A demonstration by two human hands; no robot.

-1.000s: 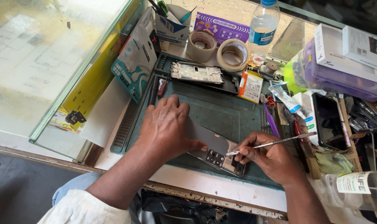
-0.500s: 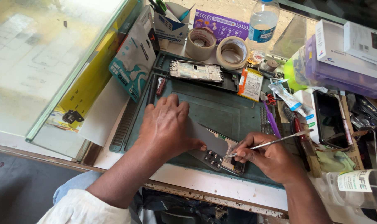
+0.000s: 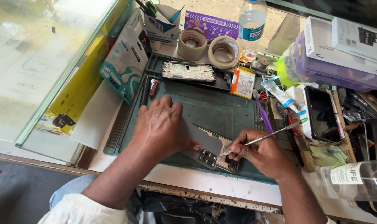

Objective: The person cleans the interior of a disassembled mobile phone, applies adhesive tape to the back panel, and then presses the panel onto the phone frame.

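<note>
Left hand flat, fingers spread, pinning opened phone on green mat near desk edge. Right hand pinched shut around tweezers, tip touching phone.

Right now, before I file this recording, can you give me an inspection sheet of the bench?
Surface: dark green repair mat, bare in the middle.
Job's things: opened phone under the left hand; metal tweezers in the right hand, tip at the phone.
Clutter: two tape rolls, water bottle, second stripped phone, purple boxes, black handset.
Fingers: left flat on the phone, right pinching the tweezers.
Cables: nothing seen.
Surroundings: glass counter on the left.
</note>
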